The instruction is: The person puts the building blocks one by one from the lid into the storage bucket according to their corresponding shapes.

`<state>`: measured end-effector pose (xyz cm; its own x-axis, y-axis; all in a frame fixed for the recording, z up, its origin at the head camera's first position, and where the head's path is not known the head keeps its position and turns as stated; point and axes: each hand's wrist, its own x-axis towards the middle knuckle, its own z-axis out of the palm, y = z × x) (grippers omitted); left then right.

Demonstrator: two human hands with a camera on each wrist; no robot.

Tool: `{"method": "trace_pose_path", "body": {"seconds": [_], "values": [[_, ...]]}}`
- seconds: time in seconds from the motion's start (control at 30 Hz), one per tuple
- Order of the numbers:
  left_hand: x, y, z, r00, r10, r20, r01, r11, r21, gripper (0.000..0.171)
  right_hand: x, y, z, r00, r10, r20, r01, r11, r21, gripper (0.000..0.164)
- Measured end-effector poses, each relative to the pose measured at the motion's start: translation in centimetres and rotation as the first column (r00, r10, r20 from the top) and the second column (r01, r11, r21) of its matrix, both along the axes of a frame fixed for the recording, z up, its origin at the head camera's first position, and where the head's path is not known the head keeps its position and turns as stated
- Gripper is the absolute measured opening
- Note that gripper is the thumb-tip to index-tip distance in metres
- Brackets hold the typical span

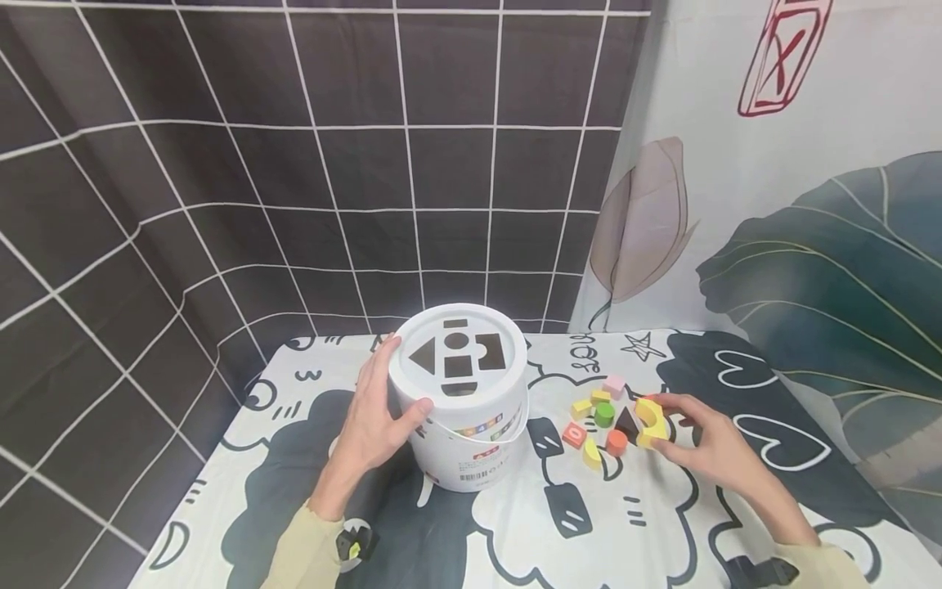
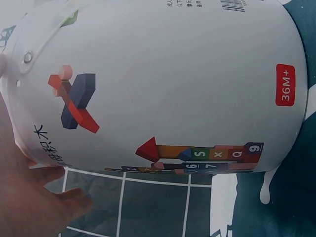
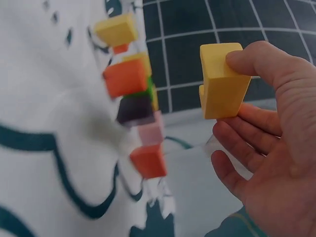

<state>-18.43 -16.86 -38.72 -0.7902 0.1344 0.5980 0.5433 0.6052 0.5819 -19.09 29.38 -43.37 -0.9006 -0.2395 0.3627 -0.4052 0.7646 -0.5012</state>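
Dark cloth (image 1: 353, 164) with a white grid hangs behind the bucket, and beside it, behind and to the bucket's right, a pale curtain (image 1: 706, 49) printed with leaves. Beneath the bucket spreads a white tablecloth (image 1: 611, 556) with dark cartoon drawings. The white bucket (image 1: 449, 446) stands upright, its lid (image 1: 486, 384) on, pierced by a triangle, circle, square, notched hole and two narrow slots; its contents cannot be made out. A person's left hand (image 1: 375, 421) rests spread against the bucket's left side, thumb at the lid's edge. Their right hand (image 1: 710, 446), well to the bucket's right, pinches a notched yellow block (image 3: 224, 91) between thumb and fingers. Between that hand and the bucket lie smaller pieces: a pink block (image 1: 614, 386), green cylinder (image 1: 604, 414), dark triangle (image 1: 626, 425), orange-red cylinder (image 1: 616, 443), yellow half-round (image 1: 591, 454) and an orange cube (image 1: 574, 435) apparently marked 0. On the bucket's wall, a red label (image 2: 285, 85) reads "36M+"; a barcode (image 2: 233, 5), Chinese characters and printed blocks lettered S, X, Q also show.
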Motion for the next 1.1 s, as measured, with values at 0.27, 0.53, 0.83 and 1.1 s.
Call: {"method": "trace_pose_path", "body": {"seconds": [0.27, 0.53, 0.83, 1.1], "values": [[0.0, 0.1, 0.0, 1.0, 0.005, 0.014, -0.005, 1.0, 0.003, 0.089, -0.4, -1.8, 2.7, 0.995, 0.053, -0.08, -0.054, 0.999, 0.0, 0.062], [0.1, 0.2, 0.1, 1.0, 0.01, 0.018, -0.01, 1.0, 0.0, 0.089, -1.1, -3.9, 5.0, 0.986, 0.135, -0.097, -0.137, 0.99, -0.018, 0.06], [0.0, 0.2, 0.1, 1.0, 0.008, 0.015, -0.008, 1.0, -0.002, 0.088, -2.2, -5.9, 6.8, 0.974, 0.185, -0.129, -0.192, 0.98, -0.043, 0.059], [0.0, 0.2, -0.1, 1.0, 0.007, 0.008, -0.007, 1.0, 0.016, 0.09, -2.8, -8.4, 8.8, 0.957, 0.247, -0.154, -0.264, 0.959, -0.1, 0.058]]}}
